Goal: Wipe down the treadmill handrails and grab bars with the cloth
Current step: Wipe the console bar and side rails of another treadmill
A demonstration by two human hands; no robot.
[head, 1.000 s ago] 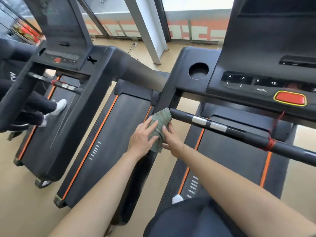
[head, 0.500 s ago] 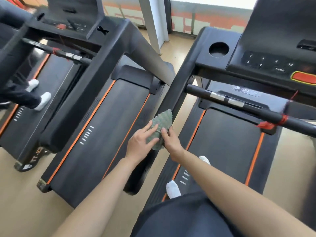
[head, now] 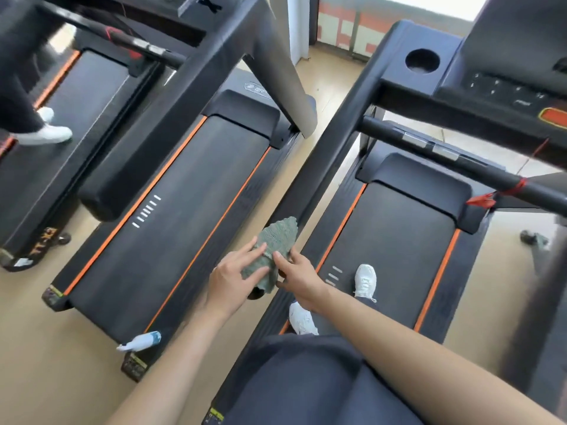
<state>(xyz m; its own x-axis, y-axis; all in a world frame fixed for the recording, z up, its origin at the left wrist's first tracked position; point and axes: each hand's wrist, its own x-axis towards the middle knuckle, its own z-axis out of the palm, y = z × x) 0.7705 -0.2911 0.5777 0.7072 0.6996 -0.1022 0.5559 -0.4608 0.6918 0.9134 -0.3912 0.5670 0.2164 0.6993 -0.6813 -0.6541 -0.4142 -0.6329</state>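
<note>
A crumpled green cloth (head: 276,237) is wrapped over the lower end of the treadmill's black left handrail (head: 322,157), which slopes down from the console toward me. My left hand (head: 233,280) presses the cloth's left side with fairly straight, spread fingers. My right hand (head: 299,276) grips the cloth from the right, index finger on top and thumb below. The front grab bar (head: 469,167), with silver sensor plates and a red cord (head: 491,194), crosses above the belt, clear of both hands.
I stand on the belt (head: 395,240) in white shoes (head: 365,280). A neighbouring treadmill (head: 171,210) lies close on the left, with a spray bottle (head: 141,342) at its rear corner. Another person's white shoes (head: 46,133) are at far left. The console's red button (head: 555,116) is at upper right.
Both hands slid the cloth down the left handrail toward me, away from its junction with the grab bar. The view tilted downward.
</note>
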